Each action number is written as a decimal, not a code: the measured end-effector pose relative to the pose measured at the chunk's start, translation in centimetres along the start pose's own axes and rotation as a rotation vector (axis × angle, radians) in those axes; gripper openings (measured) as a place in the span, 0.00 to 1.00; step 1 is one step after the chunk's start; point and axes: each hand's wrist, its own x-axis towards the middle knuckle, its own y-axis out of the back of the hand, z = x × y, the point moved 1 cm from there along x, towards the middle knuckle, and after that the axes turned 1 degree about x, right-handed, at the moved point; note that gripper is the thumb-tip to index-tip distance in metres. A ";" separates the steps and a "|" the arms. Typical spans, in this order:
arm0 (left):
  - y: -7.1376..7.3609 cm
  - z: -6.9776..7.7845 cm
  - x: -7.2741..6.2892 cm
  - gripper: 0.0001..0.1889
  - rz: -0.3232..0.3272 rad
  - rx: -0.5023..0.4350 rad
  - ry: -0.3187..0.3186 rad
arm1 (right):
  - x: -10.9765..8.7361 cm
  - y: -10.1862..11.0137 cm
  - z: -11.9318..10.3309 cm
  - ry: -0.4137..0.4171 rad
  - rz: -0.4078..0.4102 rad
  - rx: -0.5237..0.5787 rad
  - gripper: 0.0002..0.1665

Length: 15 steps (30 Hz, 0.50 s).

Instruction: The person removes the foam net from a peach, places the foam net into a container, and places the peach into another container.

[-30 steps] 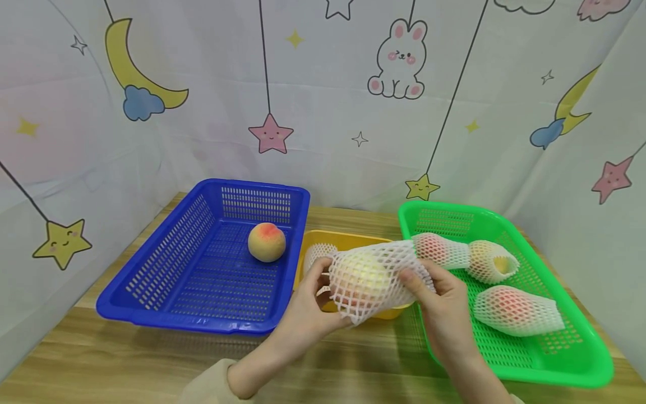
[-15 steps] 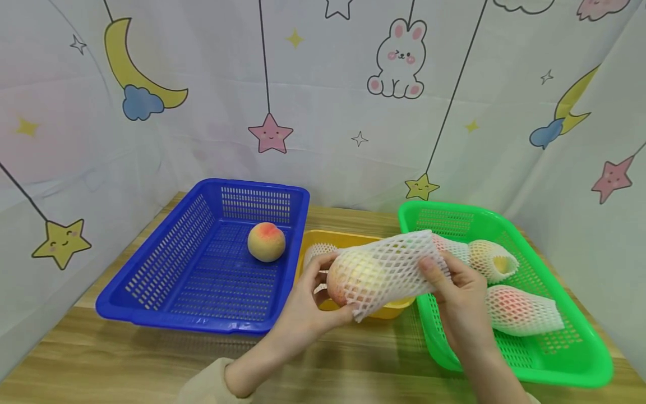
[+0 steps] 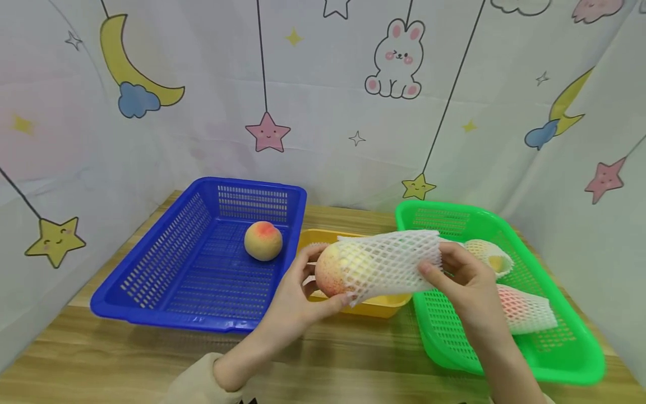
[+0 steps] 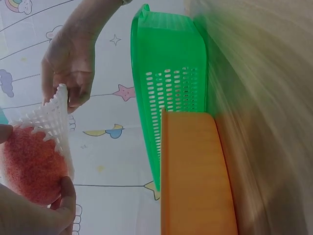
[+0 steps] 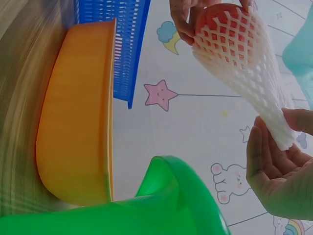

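Observation:
A yellow and red peach (image 3: 329, 274) is held up in front of me, its left end bare. My left hand (image 3: 298, 300) grips it with the thumb in front and fingers behind. Over the rest of the fruit sits a white foam net sleeve (image 3: 404, 261), whose loose end stretches to the right. My right hand (image 3: 471, 289) pinches that end between thumb and fingers, as the right wrist view also shows. In the left wrist view, the red underside of the peach (image 4: 32, 164) pokes out of the net's mouth.
A blue basket (image 3: 202, 322) at left holds one bare peach (image 3: 263, 241). Behind my hands is a yellow tray (image 3: 378, 307) with foam netting partly visible. The green basket (image 3: 580, 359) at right contains several netted peaches, including this one (image 3: 522, 308). A patterned curtain hangs behind.
My right hand has drawn the foam net's end to the right, and the peach's left end has become bare. The held peach has shifted slightly left with my left hand.

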 end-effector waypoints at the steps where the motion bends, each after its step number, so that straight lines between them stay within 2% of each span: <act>1: 0.2 0.1 0.0 0.37 0.003 0.000 0.008 | 0.0 0.0 -0.1 0.001 -0.009 -0.003 0.16; 7: 1.1 0.6 0.1 0.39 0.018 0.030 0.050 | 0.0 -0.1 -0.3 0.010 0.001 -0.034 0.14; 15: 2.4 0.7 0.2 0.38 0.036 0.100 0.038 | 0.2 -0.2 -1.0 0.010 0.058 -0.043 0.10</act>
